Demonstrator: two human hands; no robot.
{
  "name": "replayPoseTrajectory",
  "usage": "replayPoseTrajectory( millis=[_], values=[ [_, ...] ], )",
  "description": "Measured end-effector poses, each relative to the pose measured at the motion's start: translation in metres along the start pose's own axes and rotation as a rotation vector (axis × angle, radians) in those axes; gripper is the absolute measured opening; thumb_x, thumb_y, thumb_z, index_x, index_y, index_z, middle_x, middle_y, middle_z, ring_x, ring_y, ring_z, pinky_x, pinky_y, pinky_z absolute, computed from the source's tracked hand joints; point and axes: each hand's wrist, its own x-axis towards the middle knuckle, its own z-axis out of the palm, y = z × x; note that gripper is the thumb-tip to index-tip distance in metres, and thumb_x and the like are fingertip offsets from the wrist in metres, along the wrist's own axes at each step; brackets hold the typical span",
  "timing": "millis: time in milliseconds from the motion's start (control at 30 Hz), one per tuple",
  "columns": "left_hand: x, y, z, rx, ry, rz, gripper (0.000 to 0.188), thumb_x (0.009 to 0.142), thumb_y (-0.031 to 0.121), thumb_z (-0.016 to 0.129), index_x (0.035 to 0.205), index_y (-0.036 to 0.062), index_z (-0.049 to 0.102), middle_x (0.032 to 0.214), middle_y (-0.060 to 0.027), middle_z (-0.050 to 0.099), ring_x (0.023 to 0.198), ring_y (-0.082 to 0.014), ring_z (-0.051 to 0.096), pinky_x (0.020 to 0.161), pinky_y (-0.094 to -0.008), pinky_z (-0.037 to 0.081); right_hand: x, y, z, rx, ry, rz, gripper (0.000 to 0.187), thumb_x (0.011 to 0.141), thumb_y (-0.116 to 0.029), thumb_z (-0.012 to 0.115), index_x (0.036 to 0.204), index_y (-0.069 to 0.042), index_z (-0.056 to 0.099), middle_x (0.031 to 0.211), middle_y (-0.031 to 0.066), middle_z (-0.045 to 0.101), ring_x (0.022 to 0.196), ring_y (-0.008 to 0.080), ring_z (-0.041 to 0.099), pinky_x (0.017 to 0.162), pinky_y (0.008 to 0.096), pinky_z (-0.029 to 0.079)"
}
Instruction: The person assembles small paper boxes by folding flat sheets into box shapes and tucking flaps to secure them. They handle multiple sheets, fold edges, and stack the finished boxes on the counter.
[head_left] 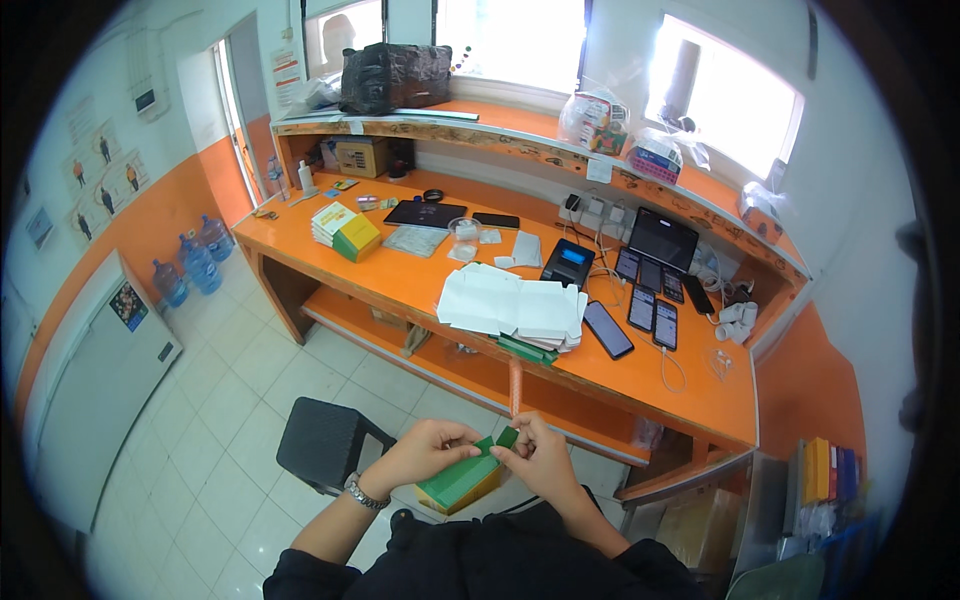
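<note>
Close to my body, both hands are at a small green and yellow carton (462,484). My left hand (425,458), with a metal watch on its wrist, pinches a green flap at the carton's end. With thumb and fingers pressed together, my right hand (540,462) grips another raised green flap of the same carton. The carton is tilted, its green side facing up and its yellow side low. Beyond my hands, a stack of flat white unfolded cartons (510,303) lies along the front edge of the orange desk (400,285), with green edges showing underneath.
On the desk's left stand several green and yellow cartons (346,232). A tablet (426,215) and a clear plastic cup (464,238) lie behind the stack. Several phones (608,330) and a laptop (662,240) with cables fill the right. A black stool (330,440) stands on the floor.
</note>
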Motion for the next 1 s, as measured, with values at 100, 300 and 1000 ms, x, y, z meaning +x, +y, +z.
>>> replayPoseTrajectory(
  millis=[100,300,1000],
  values=[
    [0.004,0.003,-0.001,0.222,0.004,0.222,0.014,0.086,0.010,0.065,0.097,0.0012,0.068,0.080,-0.0079,0.066,0.072,-0.0158,0.061,0.067,-0.0280,0.049,-0.002,0.009,-0.002,0.096,-0.009,0.076,0.028,0.080,-0.011,0.074,0.094,-0.003,0.051,0.055,0.0008,0.046,0.051,0.0059,0.049,0.048,0.0263,0.041],
    [0.013,0.009,0.003,0.340,0.001,0.366,0.012,0.084,0.011,0.064,0.091,0.0021,0.068,0.075,-0.0114,0.061,0.070,-0.0271,0.060,0.065,-0.0342,0.048,-0.007,0.017,-0.010,0.451,0.003,0.251,0.018,0.084,-0.006,0.068,0.091,-0.001,0.052,0.061,0.0050,0.057,0.054,0.0061,0.057,0.048,0.0235,0.044],
    [0.035,-0.068,0.088,-1.107,0.527,-0.056,0.034,0.089,0.005,0.057,0.122,0.0023,0.048,0.111,-0.0081,0.061,0.102,-0.0184,0.061,0.086,-0.0329,0.052,-0.025,-0.005,0.016,-0.435,0.112,-0.214,0.056,0.070,-0.016,0.076,0.121,-0.007,0.052,0.122,0.0155,0.053,0.111,0.0341,0.052,0.089,0.0415,0.047]
  ],
)
